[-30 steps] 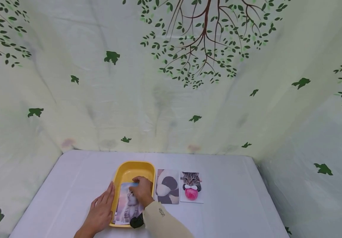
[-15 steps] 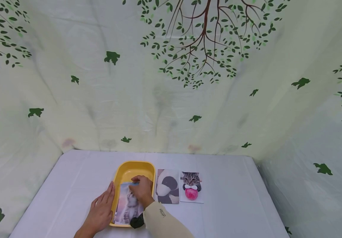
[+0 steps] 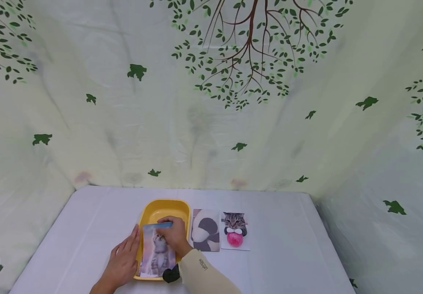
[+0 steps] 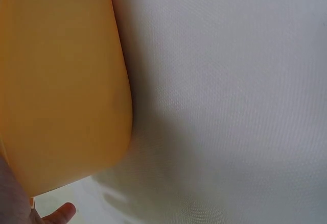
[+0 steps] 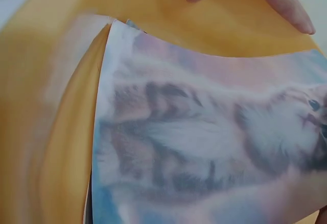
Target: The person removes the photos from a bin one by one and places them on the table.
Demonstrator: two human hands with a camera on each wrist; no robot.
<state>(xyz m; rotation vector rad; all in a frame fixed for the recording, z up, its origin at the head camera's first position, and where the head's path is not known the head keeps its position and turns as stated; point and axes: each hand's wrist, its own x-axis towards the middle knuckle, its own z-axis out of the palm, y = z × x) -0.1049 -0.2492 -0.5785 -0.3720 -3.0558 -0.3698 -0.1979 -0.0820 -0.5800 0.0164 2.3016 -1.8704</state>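
My right hand [image 3: 175, 237] grips a picture card [image 3: 156, 255] of a grey-striped kitten on a pink and blue ground. Its top edge sits between thumb and fingers, above the floor of a yellow tray [image 3: 164, 204]. Seen from the right wrist, the card [image 5: 204, 127] bows slightly, and a bit of dark edge shows beneath its near end. My left hand [image 3: 124, 257] lies with fingers straight along the tray's left side. In the left wrist view, the tray's outer wall [image 4: 66, 91] fills the left part, beside a bit of that hand [image 4: 15, 198].
Right of the tray, two more picture cards lie side by side on the white-covered table [image 3: 281, 241]: a panda card [image 3: 205, 230] and a card of a cat with a pink ball [image 3: 235, 231]. A black device [image 3: 171, 274] sits at my right wrist. Leaf-printed sheets hang behind.
The kitten card's top edge has come up and shifted a little left with my right hand, showing more of the picture. My left hand stays at the tray. The head view has shifted slightly.
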